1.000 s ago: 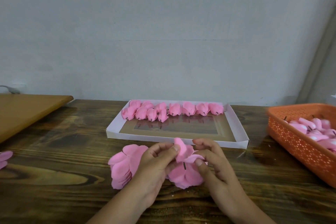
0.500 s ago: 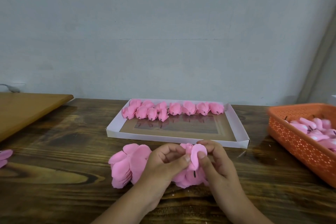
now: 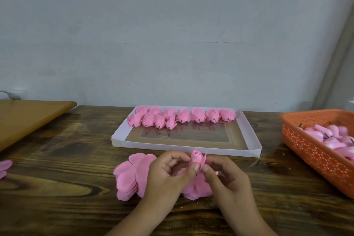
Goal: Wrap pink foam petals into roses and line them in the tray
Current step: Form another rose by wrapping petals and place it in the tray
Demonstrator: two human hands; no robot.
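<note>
My left hand (image 3: 168,174) and my right hand (image 3: 228,180) meet over the wooden table and both pinch a small rolled pink foam rose bud (image 3: 197,156) between thumbs and fingertips. Loose petals of the same flower (image 3: 197,188) hang below the bud, partly hidden by my hands. A stack of flat pink petal pieces (image 3: 130,176) lies just left of my left hand. Beyond my hands sits the white tray (image 3: 249,132), with several finished pink roses (image 3: 182,116) lined along its far side.
An orange perforated basket (image 3: 314,151) holding pink pieces stands at the right edge. A lighter wooden board (image 3: 26,119) lies at the far left. One stray pink petal piece (image 3: 4,166) rests at the left border. A grey wall closes the back.
A petal that stood open between my hands is now wrapped tight into a bud. My hands have drawn closer together and lifted the bud slightly.
</note>
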